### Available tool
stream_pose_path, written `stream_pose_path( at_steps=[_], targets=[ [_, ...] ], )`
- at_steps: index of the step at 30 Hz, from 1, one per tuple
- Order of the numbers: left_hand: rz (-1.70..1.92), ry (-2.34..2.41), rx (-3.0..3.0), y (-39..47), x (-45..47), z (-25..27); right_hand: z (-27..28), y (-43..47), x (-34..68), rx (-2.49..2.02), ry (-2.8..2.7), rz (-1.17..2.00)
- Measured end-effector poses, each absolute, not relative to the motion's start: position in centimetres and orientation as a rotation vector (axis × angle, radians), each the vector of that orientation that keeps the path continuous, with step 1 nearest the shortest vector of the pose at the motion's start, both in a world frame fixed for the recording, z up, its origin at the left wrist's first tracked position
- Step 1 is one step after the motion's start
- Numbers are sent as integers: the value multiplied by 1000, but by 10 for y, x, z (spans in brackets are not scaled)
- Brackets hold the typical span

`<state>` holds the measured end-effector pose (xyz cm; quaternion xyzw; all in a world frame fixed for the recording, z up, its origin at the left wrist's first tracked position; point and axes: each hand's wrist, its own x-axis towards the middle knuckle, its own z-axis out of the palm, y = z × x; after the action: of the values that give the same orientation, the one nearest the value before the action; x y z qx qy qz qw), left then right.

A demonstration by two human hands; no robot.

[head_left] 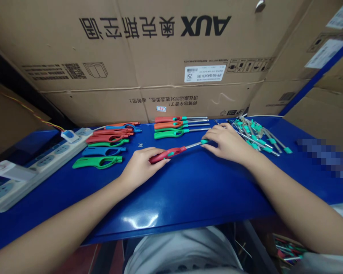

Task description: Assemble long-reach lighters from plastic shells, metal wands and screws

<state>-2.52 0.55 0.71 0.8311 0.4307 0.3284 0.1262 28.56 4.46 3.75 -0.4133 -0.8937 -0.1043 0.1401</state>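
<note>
Red-handled stick lighter (178,150) slants over the blue tabletop (188,194), right of the power strip (52,155). We grasp its handle (160,156) in the fingers of our left hand (140,163) and pinch the teal piece (204,141) on its metal rod (193,145) with those of our right hand (225,140). Just right of the power strip lie loose plastic handles (91,162); farther right, a row of rod-fitted lighters (170,134); farthest right, a heap of teal-tipped metal rods (255,137).

left hand (144,161): curled, gripping | right hand (224,142): pinching, palm down | forearms (77,213): converging forward
</note>
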Motion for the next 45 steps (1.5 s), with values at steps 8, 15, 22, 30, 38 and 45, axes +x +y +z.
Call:
stream_pose_path(
  at_steps=[8,15,22,30,38,45],
  targets=[
    [939,1213,2442,5,-25,5,35,50,290,-939,-2618,-175],
    [943,1042,2557,-8,-15,5,18,29,259,-622,-2654,-108],
    [975,975,2561,-11,-15,5,13,22,250,-446,-2573,-389],
    [857,970,2677,-11,-18,5,15,19,249,-554,-2661,-301],
    [611,1204,2576,-11,-12,1,23,30,259,-1025,-2713,185],
    [541,1248,2593,-1,-22,5,26,45,280,-1135,-2780,276]
  ],
)
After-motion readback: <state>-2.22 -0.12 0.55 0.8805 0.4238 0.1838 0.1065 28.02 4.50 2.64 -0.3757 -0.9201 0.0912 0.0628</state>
